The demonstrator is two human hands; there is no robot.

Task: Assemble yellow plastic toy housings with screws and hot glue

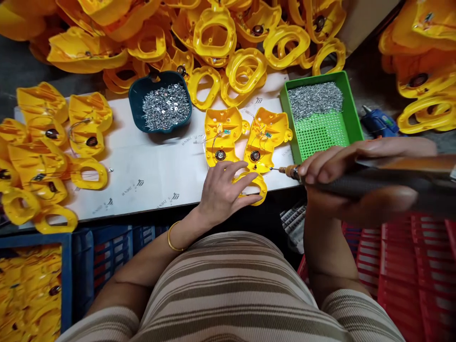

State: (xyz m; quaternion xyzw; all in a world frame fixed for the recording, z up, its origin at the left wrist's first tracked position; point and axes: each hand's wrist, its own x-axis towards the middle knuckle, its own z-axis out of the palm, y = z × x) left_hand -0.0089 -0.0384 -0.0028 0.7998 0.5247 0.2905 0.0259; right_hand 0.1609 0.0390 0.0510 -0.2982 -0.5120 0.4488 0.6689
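Two yellow plastic shells lie side by side on the white board, a left shell [221, 130] and a right shell [267, 137], each with thin wires and a round speaker inside. My left hand [223, 190] rests over their near ends. Its curved fingers and thumb hold the yellow ring [262, 190] at the right shell's near end; part of the ring is hidden by them. In my right hand [363, 166] is an electric screwdriver [342, 185], gripped along its body. The bit points left, its tip a little right of the right shell's near end, apparently not touching it.
A dark green tub [133, 104] of screws and a green basket [320, 137] of small metal parts flank the shells. More yellow shells [89, 118] are piled left, behind and right. A blue tool [380, 122] lies beyond the basket. Blue [67, 285] and red crates [402, 275] stand below.
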